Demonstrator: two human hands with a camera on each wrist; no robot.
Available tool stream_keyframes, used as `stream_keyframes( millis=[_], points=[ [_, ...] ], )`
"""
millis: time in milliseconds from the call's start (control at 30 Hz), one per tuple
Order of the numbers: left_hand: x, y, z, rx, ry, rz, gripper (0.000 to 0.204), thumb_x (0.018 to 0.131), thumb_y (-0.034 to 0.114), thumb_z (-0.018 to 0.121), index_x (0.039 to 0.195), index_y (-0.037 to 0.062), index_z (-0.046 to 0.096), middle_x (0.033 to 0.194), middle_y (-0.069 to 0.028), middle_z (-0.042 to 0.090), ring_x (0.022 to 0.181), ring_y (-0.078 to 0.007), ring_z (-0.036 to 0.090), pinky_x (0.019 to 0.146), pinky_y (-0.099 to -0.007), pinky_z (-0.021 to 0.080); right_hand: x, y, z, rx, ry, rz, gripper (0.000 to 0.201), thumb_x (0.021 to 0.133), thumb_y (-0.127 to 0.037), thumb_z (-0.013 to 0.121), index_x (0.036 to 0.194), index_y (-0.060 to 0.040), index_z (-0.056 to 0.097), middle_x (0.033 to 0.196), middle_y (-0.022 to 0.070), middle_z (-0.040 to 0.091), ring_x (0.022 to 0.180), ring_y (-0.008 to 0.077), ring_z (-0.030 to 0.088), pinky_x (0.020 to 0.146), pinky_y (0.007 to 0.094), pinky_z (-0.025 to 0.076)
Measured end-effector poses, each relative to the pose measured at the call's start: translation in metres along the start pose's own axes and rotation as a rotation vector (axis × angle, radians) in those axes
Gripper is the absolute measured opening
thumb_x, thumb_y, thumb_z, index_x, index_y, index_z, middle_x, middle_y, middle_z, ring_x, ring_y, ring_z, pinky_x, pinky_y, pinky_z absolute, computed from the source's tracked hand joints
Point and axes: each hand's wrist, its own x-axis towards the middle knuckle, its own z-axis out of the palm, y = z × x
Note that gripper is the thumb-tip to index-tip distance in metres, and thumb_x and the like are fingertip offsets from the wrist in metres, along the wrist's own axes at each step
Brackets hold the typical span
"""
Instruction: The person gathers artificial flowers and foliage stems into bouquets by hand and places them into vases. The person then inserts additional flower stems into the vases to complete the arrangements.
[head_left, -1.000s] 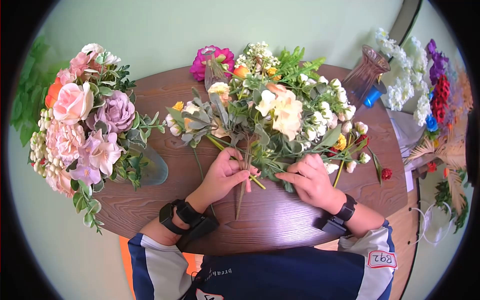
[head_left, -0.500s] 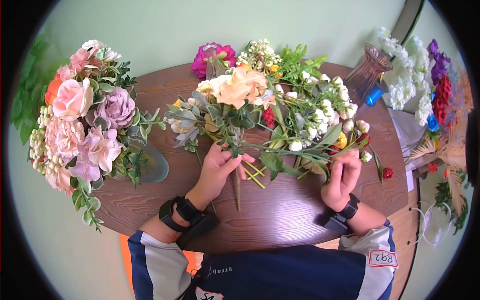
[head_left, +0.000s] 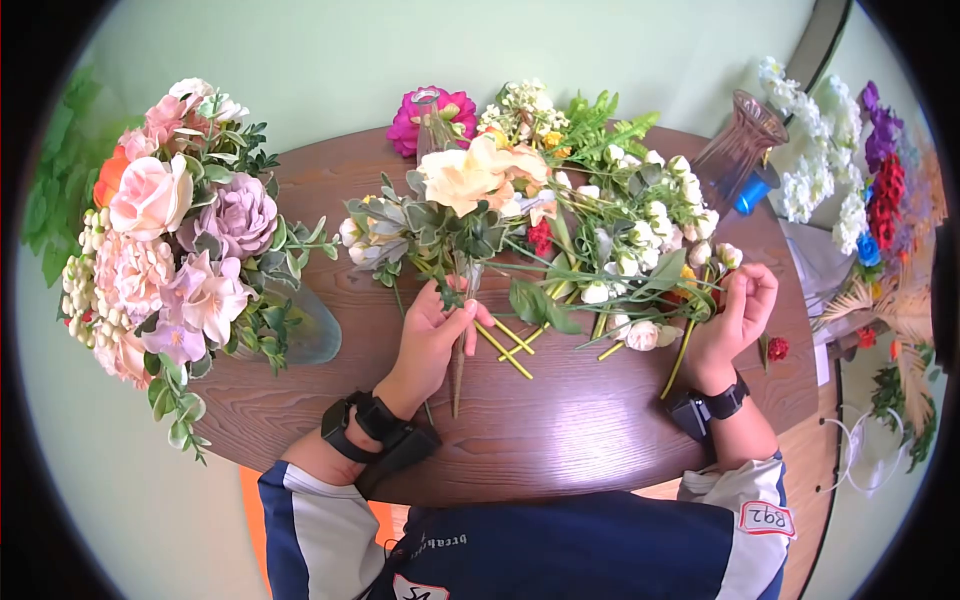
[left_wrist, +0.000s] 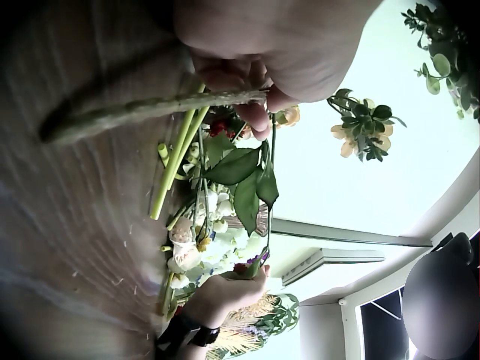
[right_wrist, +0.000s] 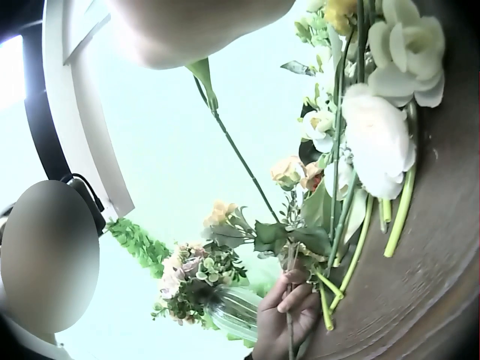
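My left hand pinches a bundle of stems between thumb and fingers, near the table's middle. Above that grip stand a large peach flower and grey-green leaves. The brown stem end pokes down past the palm; in the left wrist view this stem crosses the picture. Off to the right, my right hand has its fingers curled on the green end of a thin stem. That stem runs across toward the left hand, with broad green leaves along it. The flower at its right end is mostly hidden by the fingers.
White rosebuds and cut green stems lie between the hands. A full bouquet in a glass vase stands left. Behind are a magenta flower, a purple glass vase and a blue ribbon roll.
My right hand has moved right, away from the left hand, drawing a thin leafy stem. The left hand keeps its grip while the peach flower has swung left and upright.
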Motion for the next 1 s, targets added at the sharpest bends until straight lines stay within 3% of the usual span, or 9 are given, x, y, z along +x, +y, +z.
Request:
stream_keyframes(
  millis=[267,467,567,633,667,767,833,900,1000],
  points=[
    [0.000,-0.005,-0.002,-0.032,0.044,0.047,0.023,0.089,0.007,0.049,0.111,0.0026,0.042,0.076,-0.0122,0.058,0.051,-0.0101,0.047,0.047,-0.0189,0.037,0.003,0.007,-0.002,-0.038,0.013,-0.012,0.008,0.090,-0.005,0.047,0.098,-0.0054,0.049,0.071,-0.0055,0.041,0.060,0.0009,0.034,0.053,0.0151,0.027],
    [-0.002,-0.001,-0.004,-0.002,0.040,0.028,0.028,0.089,0.007,0.049,0.115,0.0006,0.039,0.072,-0.0103,0.057,0.050,-0.0091,0.046,0.044,-0.0182,0.035,-0.001,0.014,-0.007,-0.076,-0.121,0.044,0.008,0.091,-0.003,0.046,0.098,-0.0060,0.047,0.078,-0.0056,0.047,0.065,-0.0009,0.040,0.054,0.0131,0.030],
    [-0.001,0.000,-0.003,0.003,0.041,0.022,0.032,0.089,0.006,0.049,0.119,0.0002,0.037,0.072,-0.0096,0.057,0.050,-0.0085,0.046,0.044,-0.0182,0.035,0.001,0.005,-0.004,-0.258,-0.205,-0.018,0.012,0.086,-0.001,0.052,0.096,-0.0063,0.049,0.079,-0.0027,0.052,0.069,0.0046,0.047,0.063,0.0198,0.034],
    [-0.001,-0.001,-0.002,0.010,0.033,0.022,0.033,0.089,0.006,0.048,0.120,0.0003,0.037,0.072,-0.0094,0.057,0.050,-0.0083,0.046,0.044,-0.0182,0.035,0.008,-0.018,0.007,-0.924,-0.488,-0.561,0.019,0.076,0.001,0.057,0.093,-0.0065,0.052,0.079,0.0017,0.056,0.074,0.0144,0.052,0.074,0.0290,0.033],
    [-0.001,-0.001,-0.002,0.018,0.026,0.022,0.035,0.089,0.005,0.048,0.121,0.0004,0.037,0.072,-0.0093,0.057,0.050,-0.0081,0.046,0.044,-0.0182,0.035,0.006,-0.018,0.009,-0.845,-0.530,-0.609,0.023,0.069,0.000,0.059,0.091,-0.0067,0.054,0.078,0.0050,0.057,0.076,0.0215,0.053,0.079,0.0347,0.030],
    [-0.001,0.000,-0.001,0.021,0.001,0.030,0.035,0.089,0.004,0.048,0.122,0.0007,0.038,0.072,-0.0093,0.057,0.051,-0.0084,0.047,0.044,-0.0185,0.036,-0.010,-0.027,0.017,-0.734,-0.744,-0.533,0.028,0.069,-0.004,0.061,0.097,-0.0061,0.056,0.083,0.0050,0.058,0.081,0.0214,0.053,0.076,0.0344,0.033],
    [-0.001,-0.002,0.000,0.027,-0.007,0.032,0.036,0.089,0.003,0.048,0.123,0.0005,0.038,0.073,-0.0097,0.057,0.051,-0.0086,0.048,0.045,-0.0187,0.037,-0.019,-0.034,0.028,-0.711,-0.836,-0.560,0.036,0.070,-0.010,0.064,0.104,-0.0047,0.055,0.094,0.0071,0.057,0.087,0.0234,0.053,0.077,0.0355,0.034],
    [0.000,-0.004,0.002,0.033,-0.016,0.036,0.036,0.089,0.003,0.048,0.124,0.0003,0.038,0.073,-0.0101,0.058,0.052,-0.0089,0.049,0.045,-0.0189,0.039,-0.029,-0.037,0.034,-0.701,-0.960,-0.537,0.051,0.073,-0.020,0.065,0.117,-0.0027,0.049,0.114,0.0112,0.053,0.102,0.0263,0.051,0.085,0.0374,0.034],
    [-0.001,-0.003,0.001,0.067,-0.116,0.013,0.037,0.089,0.004,0.048,0.124,0.0012,0.037,0.072,-0.0085,0.057,0.053,-0.0097,0.050,0.044,-0.0181,0.039,-0.040,-0.040,0.046,-0.708,-1.035,-0.470,0.060,0.074,-0.025,0.066,0.123,-0.0003,0.043,0.122,0.0139,0.049,0.113,0.0287,0.047,0.092,0.0387,0.033]
  ],
)
